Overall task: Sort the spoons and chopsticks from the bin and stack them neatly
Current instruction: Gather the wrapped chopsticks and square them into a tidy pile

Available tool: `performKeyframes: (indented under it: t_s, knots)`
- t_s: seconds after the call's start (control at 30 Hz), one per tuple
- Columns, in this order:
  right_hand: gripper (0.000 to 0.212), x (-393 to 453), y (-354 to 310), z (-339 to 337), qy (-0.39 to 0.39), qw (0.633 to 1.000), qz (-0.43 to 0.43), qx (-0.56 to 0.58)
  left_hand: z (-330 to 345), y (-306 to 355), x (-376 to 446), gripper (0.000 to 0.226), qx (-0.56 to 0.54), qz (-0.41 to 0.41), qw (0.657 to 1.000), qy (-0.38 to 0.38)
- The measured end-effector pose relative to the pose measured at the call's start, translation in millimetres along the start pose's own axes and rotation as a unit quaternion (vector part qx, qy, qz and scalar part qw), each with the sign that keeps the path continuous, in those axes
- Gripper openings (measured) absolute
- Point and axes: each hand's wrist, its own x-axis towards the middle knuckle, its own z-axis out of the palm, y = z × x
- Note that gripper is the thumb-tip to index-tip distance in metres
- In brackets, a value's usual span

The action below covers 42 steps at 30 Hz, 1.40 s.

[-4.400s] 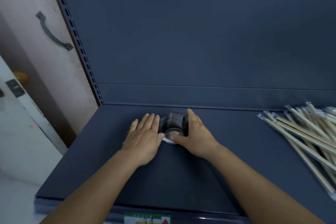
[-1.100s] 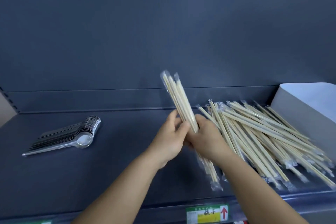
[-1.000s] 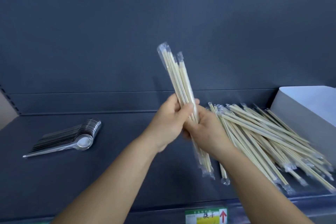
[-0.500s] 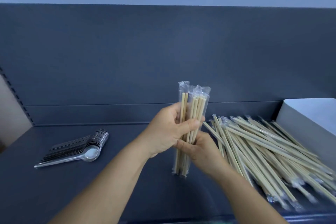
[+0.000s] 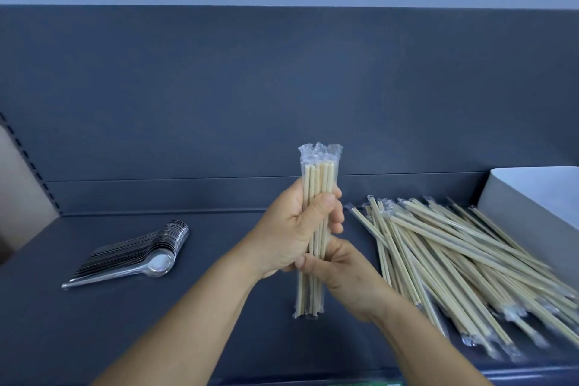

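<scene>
A bundle of wrapped chopsticks (image 5: pixel 317 197) is held upright, its lower ends resting on the dark shelf (image 5: pixel 156 323), gripped high by the left hand (image 5: pixel 294 229) and lower down by the right hand (image 5: pixel 340 269), fingers curled closed around it. A loose pile of wrapped chopsticks (image 5: pixel 454 260) is spread just to the right, beside a white bin (image 5: pixel 532 204); stacked spoons (image 5: pixel 138 254) are laid well apart to the left
</scene>
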Motion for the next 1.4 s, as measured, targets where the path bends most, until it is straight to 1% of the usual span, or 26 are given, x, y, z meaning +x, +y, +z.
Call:
performKeyframes:
  t_s: [0.1,0.2,0.23,0.27,0.3,0.33,0.37,0.4,0.43,0.47,0.5,0.53,0.6,0.63,0.7,0.77,0.83,0.93,1.0,1.13,1.17,1.23,1.27,1.33,1.4]
  knots:
    - [0.019,-3,5,3,-0.001,1.0,-0.019,0.019,0,-2,0,0.015,0.024,0.015,1.0,0.002]
    - [0.01,0,-1,6,-0.006,1.0,-0.03,0.0,-7,3,2,0.015,0.019,0.001,1.0,-0.001]
    - [0.007,4,-5,5,0.009,1.0,-0.025,-0.005,-10,7,3,0.012,0.001,-0.01,1.0,0.017]
    - [0.01,10,-8,3,0.035,0.999,-0.023,-0.026,-15,9,5,0.014,-0.007,-0.017,0.999,0.048]
    - [0.016,16,-12,0,0.069,0.995,-0.02,-0.074,-21,9,7,0.025,0.012,-0.019,0.996,0.091]
    - [0.019,22,-14,-5,0.101,0.984,-0.014,-0.148,-29,8,7,0.044,0.072,-0.015,0.987,0.145]
    - [0.018,28,-17,-11,0.121,0.964,-0.003,-0.235,-37,7,6,0.064,0.171,-0.004,0.964,0.205]
    - [0.015,35,-18,-16,0.126,0.937,0.013,-0.325,-45,5,5,0.078,0.294,0.026,0.922,0.249]
    - [0.012,41,-16,-22,0.121,0.906,0.031,-0.405,-52,1,3,0.083,0.425,0.07,0.864,0.26]
    - [0.011,47,-14,-25,0.11,0.877,0.041,-0.466,-56,-7,2,0.08,0.538,0.105,0.803,0.232]
    - [0.01,53,-11,-26,0.09,0.854,0.048,-0.51,-59,-16,1,0.073,0.625,0.103,0.755,0.169]
    - [0.007,59,-7,-25,0.071,0.835,0.053,-0.542,-60,-28,1,0.068,0.679,0.077,0.723,0.101]
    - [0.009,69,4,-21,0.038,0.801,0.057,-0.595,-62,-59,2,0.068,0.722,-0.004,0.692,-0.002]
    - [0.011,74,10,-20,0.025,0.783,0.058,-0.618,-64,-73,3,0.068,0.727,-0.029,0.686,-0.03]
    - [0.012,83,23,-20,0.01,0.76,0.06,-0.647,-69,-92,7,0.069,0.718,-0.057,0.693,-0.044]
    - [0.013,94,35,-22,0.011,0.751,0.059,-0.658,-75,-105,13,0.064,0.701,-0.073,0.708,-0.038]
    - [0.016,107,44,-25,0.029,0.744,0.047,-0.666,-80,-115,21,0.061,0.688,-0.085,0.72,-0.031]
    - [0.024,124,55,-31,0.081,0.751,0.029,-0.655,-88,-127,35,0.058,0.677,-0.105,0.728,-0.022]
    - [0.028,129,63,-35,0.094,0.76,0.028,-0.642,-91,-135,40,0.057,0.674,-0.11,0.731,-0.019]
    - [0.033,129,75,-39,0.08,0.782,0.035,-0.618,-97,-149,42,0.058,0.653,-0.112,0.749,-0.018]
    - [0.035,128,76,-39,0.076,0.785,0.037,-0.613,-99,-151,42,0.054,0.643,-0.114,0.757,-0.023]
    - [0.04,126,77,-39,0.055,0.789,0.052,-0.61,-100,-155,41,0.045,0.626,-0.126,0.768,-0.051]
    - [0.045,124,77,-38,0.039,0.79,0.067,-0.608,-100,-156,40,0.049,0.618,-0.137,0.771,-0.068]
    - [0.055,119,76,-36,0.004,0.784,0.107,-0.612,-98,-157,35,0.058,0.614,-0.158,0.768,-0.097]
    - [0.064,113,75,-31,-0.016,0.77,0.134,-0.623,-97,-158,29,0.059,0.612,-0.159,0.768,-0.103]
